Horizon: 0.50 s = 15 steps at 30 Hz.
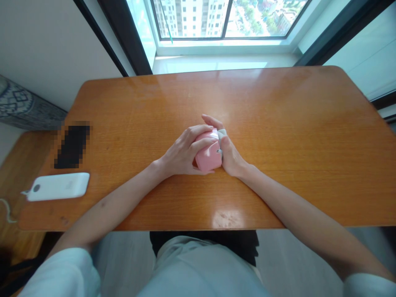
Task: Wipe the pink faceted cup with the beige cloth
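Over the middle of the wooden table (278, 123), my left hand (181, 152) is wrapped round a small, glossy pink object (208, 157) with rounded edges; its exact kind does not show. My right hand (232, 156) closes in from the other side, with its thumb on a crumpled whitish-grey piece (221, 134), perhaps cloth, pressed against the pink object's right side. A small pale spot shows on that same side. The right hand's other fingers are mostly hidden behind, though one fingertip sticks out beyond the top.
A white rounded device (58, 186) with a cable lies at the table's left front. Behind it is a dark, pixelated flat shape (71, 146). A window (222, 20) is past the far edge; a patterned grey fabric piece (27, 103) stands at the left.
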Each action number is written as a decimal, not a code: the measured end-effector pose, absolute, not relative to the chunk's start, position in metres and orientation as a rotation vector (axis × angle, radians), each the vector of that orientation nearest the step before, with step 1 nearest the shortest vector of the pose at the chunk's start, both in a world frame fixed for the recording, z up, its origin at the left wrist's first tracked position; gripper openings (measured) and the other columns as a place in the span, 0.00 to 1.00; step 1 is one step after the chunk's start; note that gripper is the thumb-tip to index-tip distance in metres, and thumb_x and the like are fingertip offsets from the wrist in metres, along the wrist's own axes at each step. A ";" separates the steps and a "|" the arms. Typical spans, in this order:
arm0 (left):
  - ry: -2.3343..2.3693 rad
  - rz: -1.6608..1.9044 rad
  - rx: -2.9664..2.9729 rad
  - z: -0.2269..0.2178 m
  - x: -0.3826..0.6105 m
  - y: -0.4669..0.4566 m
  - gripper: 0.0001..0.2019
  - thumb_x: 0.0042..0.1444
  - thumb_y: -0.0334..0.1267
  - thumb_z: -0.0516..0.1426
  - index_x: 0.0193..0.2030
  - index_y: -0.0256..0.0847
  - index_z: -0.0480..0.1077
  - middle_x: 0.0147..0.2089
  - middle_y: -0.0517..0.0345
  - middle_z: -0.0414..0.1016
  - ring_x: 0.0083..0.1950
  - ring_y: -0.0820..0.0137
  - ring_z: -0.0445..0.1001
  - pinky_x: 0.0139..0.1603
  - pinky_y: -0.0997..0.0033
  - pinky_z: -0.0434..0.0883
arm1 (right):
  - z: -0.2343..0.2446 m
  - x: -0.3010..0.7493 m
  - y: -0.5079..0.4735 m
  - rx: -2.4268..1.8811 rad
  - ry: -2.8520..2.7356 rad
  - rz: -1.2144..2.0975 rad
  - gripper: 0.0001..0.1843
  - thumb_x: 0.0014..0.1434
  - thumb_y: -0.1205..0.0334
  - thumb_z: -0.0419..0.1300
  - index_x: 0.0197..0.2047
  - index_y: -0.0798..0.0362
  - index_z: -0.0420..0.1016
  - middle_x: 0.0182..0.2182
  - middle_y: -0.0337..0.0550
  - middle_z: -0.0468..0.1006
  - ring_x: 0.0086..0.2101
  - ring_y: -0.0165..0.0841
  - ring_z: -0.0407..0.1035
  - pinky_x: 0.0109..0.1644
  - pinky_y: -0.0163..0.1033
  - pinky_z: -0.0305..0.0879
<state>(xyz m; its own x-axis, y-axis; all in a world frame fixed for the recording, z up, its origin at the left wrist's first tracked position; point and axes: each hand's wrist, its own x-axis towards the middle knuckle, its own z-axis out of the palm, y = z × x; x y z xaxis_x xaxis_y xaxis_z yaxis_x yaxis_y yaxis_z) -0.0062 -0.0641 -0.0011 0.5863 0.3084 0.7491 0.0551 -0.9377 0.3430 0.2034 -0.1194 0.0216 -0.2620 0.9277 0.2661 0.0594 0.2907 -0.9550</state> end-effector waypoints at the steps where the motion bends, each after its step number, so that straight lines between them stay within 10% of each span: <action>1: 0.302 1.269 2.503 0.001 -0.005 -0.066 0.55 0.49 0.67 0.78 0.77 0.56 0.60 0.77 0.42 0.67 0.75 0.43 0.73 0.73 0.32 0.79 | 0.022 0.203 -0.119 -0.939 -1.594 1.111 0.48 0.73 0.19 0.42 0.84 0.37 0.56 0.78 0.46 0.70 0.68 0.50 0.73 0.75 0.64 0.73; 10: 0.458 1.059 2.039 0.003 0.000 -0.081 0.51 0.51 0.67 0.75 0.74 0.53 0.59 0.63 0.46 0.77 0.52 0.56 0.84 0.47 0.54 0.84 | 0.025 0.203 -0.123 -0.976 -1.670 0.991 0.53 0.67 0.13 0.45 0.82 0.34 0.62 0.78 0.47 0.69 0.74 0.57 0.67 0.76 0.72 0.71; 15: 0.500 1.205 2.099 -0.004 -0.002 -0.074 0.58 0.48 0.72 0.76 0.78 0.57 0.55 0.71 0.43 0.70 0.67 0.48 0.79 0.64 0.41 0.82 | 0.026 0.202 -0.120 -0.904 -1.550 1.169 0.45 0.73 0.19 0.44 0.78 0.38 0.66 0.72 0.48 0.77 0.67 0.50 0.75 0.75 0.66 0.74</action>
